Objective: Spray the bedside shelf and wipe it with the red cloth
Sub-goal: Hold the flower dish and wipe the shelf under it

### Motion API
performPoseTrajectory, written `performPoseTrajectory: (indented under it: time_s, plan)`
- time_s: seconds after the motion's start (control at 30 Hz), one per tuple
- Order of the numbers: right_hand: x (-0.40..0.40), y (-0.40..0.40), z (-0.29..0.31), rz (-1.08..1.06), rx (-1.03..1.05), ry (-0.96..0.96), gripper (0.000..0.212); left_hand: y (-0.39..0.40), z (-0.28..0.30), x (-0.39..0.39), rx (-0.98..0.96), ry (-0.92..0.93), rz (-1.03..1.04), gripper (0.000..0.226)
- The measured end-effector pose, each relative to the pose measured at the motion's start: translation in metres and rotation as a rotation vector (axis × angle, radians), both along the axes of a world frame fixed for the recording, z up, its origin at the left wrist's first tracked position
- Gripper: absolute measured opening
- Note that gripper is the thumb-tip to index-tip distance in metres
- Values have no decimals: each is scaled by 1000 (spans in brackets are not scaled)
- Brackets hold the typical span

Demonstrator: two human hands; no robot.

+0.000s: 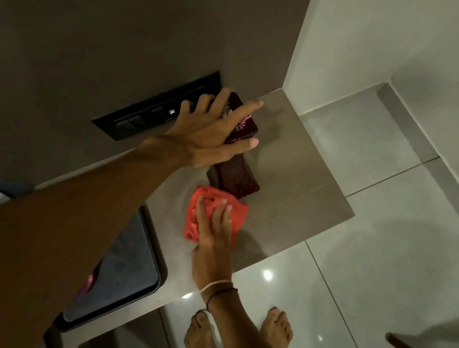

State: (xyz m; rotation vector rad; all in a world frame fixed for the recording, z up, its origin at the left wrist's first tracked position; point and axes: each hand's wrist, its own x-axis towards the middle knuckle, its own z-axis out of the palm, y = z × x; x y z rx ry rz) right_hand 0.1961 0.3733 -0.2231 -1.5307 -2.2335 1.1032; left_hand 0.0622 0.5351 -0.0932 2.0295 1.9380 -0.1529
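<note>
Left hand (pixel 206 138) round dark-red case (pixel 247 126)

The head camera looks steeply down, close over the shelf (pixel 295 183) (floor (pixel 355 280) beyond it).

Brown wall panel (pixel 125 26), glossy tiled floor (pixel 388 255).

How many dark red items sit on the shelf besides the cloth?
2: the far item by the wall under the left hand, the near item just beyond the red cloth. The left arm may hide more.
</note>
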Motion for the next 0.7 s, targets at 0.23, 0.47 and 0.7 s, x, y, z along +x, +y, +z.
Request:
performPoseTrajectory:
  time_s: [0.23, 0.47, 0.7]
  plan:
    - [26, -4, 53, -914, -276, 909, 42, -2, -1, 2, 34, 8, 9, 76]
    - [-30, 61, 53, -833, -53, 590, 78, -5, 3, 9, 48, 34, 11, 78]
    - [-42, 16, 14, -496, -35, 244, 102, -8, 5, 15, 38, 36, 14, 78]
